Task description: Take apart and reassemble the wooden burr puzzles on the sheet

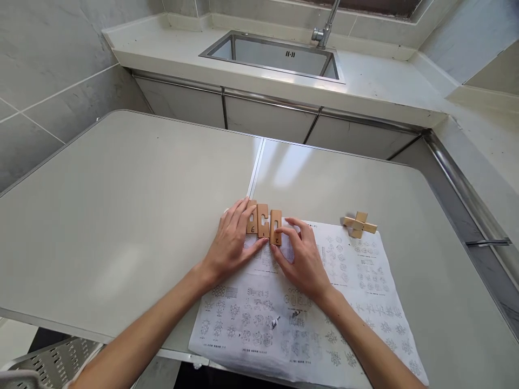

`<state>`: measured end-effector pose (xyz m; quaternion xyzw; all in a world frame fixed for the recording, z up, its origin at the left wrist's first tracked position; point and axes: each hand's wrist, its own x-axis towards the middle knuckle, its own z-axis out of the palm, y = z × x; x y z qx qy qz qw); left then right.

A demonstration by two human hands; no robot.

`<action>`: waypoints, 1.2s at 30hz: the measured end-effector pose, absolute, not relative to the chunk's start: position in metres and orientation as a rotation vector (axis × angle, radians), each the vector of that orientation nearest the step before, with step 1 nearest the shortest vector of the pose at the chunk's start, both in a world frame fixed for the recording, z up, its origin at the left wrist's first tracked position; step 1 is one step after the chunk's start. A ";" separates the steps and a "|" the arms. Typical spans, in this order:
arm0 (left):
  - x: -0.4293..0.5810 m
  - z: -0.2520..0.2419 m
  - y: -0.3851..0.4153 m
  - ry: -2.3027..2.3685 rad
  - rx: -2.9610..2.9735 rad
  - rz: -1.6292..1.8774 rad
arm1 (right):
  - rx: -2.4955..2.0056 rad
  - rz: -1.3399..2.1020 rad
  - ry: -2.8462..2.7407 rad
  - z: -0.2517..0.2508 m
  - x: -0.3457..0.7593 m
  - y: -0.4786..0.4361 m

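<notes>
Three flat wooden puzzle pieces with cut-out notches lie side by side at the top edge of a printed sheet. The left piece is marked 3 and partly covered by fingers. In the middle is the piece marked 1, and on the right the piece marked 2. My left hand grips the left piece, its thumb reaching the lower edge of the middle one. With thumb and fingers, my right hand holds the right piece, which sits slightly lower and a narrow gap apart.
The creased paper sheet with small diagrams lies under both forearms. An assembled wooden cross puzzle rests at its upper right corner. The folding table has a centre seam. Beyond it are a counter and a sink with a tap.
</notes>
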<state>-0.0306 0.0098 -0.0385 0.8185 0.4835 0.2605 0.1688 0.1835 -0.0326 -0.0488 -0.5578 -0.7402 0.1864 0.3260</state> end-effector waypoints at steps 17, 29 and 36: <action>-0.038 -0.037 0.013 1.431 2.285 0.871 | -1.593 0.458 -1.775 -0.051 0.186 -0.034; -0.037 -0.036 0.012 1.763 2.387 0.843 | -1.676 0.374 -1.854 -0.052 0.188 -0.032; -0.038 -0.034 0.011 1.727 2.403 0.850 | -1.630 0.390 -1.850 -0.051 0.189 -0.032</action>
